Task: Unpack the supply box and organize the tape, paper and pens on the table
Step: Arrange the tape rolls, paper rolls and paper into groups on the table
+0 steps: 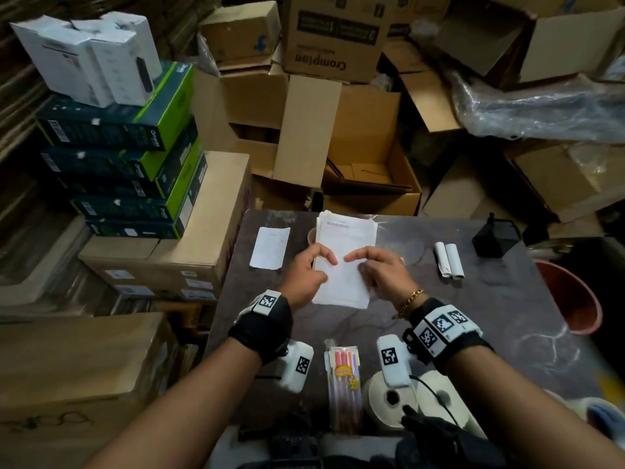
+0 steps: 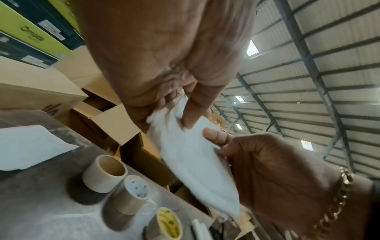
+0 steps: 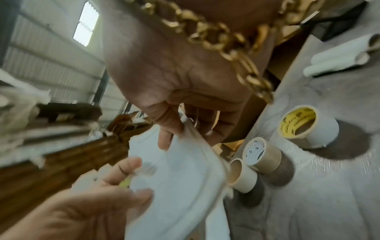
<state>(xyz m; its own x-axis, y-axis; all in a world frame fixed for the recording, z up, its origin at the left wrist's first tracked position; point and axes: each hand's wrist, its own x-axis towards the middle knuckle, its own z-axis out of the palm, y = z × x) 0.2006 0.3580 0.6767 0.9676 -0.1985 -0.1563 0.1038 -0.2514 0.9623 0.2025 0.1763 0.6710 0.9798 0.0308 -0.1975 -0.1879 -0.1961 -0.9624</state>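
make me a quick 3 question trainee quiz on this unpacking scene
1. True or false: both hands grip the stack of paper.
2. Which lies nearest the person on the table? A) pack of pens B) black pen holder C) two small white rolls
3. How many tape rolls stand together in the right wrist view?

Key: 1 true: left hand and right hand both hold it. 2 A. 3 three.

Head view looks down over my table (image 1: 473, 316); wrist views close, tilted upward at roof, sharing paper stack (image 2: 191, 155) and tape rolls (image 3: 261, 155).
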